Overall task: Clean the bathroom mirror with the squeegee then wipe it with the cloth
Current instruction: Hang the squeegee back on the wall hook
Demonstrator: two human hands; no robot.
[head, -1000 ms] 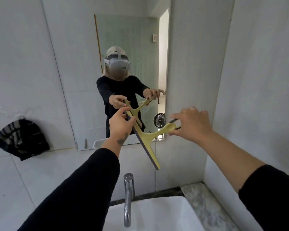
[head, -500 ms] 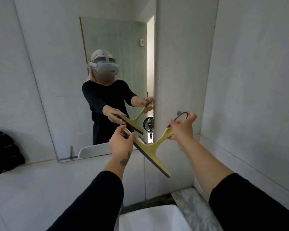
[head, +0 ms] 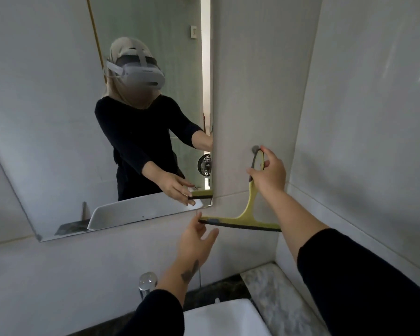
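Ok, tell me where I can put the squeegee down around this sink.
Free: the marble ledge, bordered by the right wall, the back wall and the basin, looks bare. Crowded: the dark strip behind the basin is narrow, with the tap standing on it. The right hand holds the squeegee; the left hand is open at its blade end.

Right hand (head: 268, 173) closed, raised on an outstretched arm; left hand (head: 197, 241) spread (fingers loose), reaching forward.

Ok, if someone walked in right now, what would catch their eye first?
Probably the yellow squeegee held against the tiled wall right of the mirror, its handle in the right hand, its loop by a wall hook. The left hand, fingers spread, touches the blade's left end. The mirror reflects the person wearing a headset.
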